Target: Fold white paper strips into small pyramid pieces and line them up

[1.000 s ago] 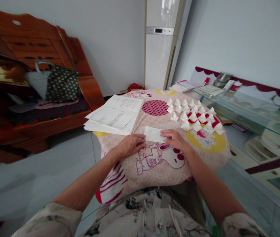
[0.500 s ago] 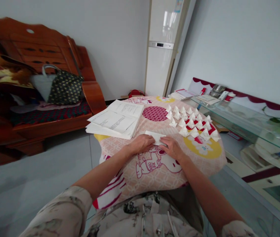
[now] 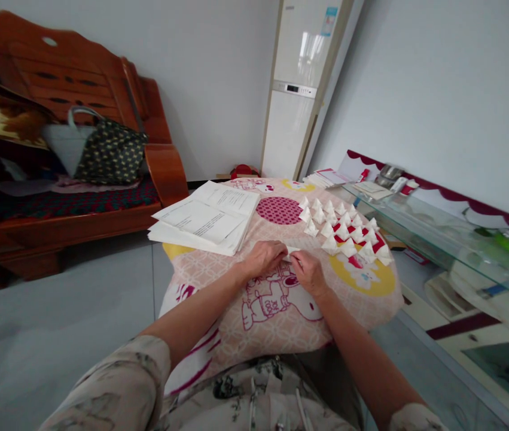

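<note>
A small folded piece of white paper (image 3: 292, 250) is pinched between my two hands over the patterned cloth (image 3: 231, 311). My left hand (image 3: 265, 258) grips its left side with curled fingers. On the right side, my right hand (image 3: 308, 270) closes its thumb and fingers on it. Most of the paper is hidden by the fingers. To the right of my hands stand several small pointed folded paper pieces (image 3: 348, 248) in loose rows. A stack of printed sheets (image 3: 209, 216) lies to the left, beyond my left forearm.
A glass-topped cabinet (image 3: 442, 239) runs along the right wall, with small items on it. Left is a wooden bench (image 3: 79, 209) holding a dark patterned bag (image 3: 113, 149). A tall white air conditioner (image 3: 292, 120) stands in the corner. More papers (image 3: 328, 177) lie at the cloth's far edge.
Before, the paper lay as a wider flat strip between my hands. My fingers have since curled in and come closer together, covering more of it. The view has shifted slightly.
</note>
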